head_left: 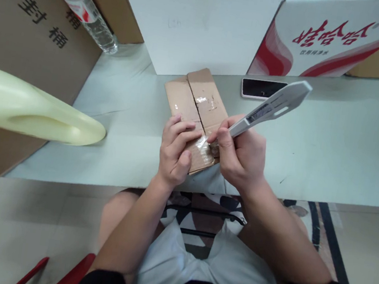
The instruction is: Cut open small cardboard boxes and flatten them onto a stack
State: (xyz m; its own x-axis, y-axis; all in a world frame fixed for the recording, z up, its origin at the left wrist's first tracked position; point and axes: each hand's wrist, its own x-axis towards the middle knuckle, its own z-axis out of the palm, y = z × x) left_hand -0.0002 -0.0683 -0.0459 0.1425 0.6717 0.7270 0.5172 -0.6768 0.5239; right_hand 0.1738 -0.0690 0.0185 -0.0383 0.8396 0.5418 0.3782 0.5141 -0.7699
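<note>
A small brown cardboard box (195, 103), sealed with clear tape, lies flat on the pale table (333, 148) near its front edge. My left hand (175, 149) rests on the box's near left part with fingers curled, pressing it down. My right hand (240, 156) is closed around a grey-white plastic cutter (274, 106). Its handle points up and to the right, and its tip is at the taped seam at the box's near end. The cutting tip is hidden behind my fingers.
A black phone (260, 88) lies behind the box. A large white carton (199, 21) and a red-and-white printed carton (331, 37) stand at the back. A clear bottle (85, 5) leans on a big brown carton (20, 43) at left, by a pale yellow plastic object (35, 111).
</note>
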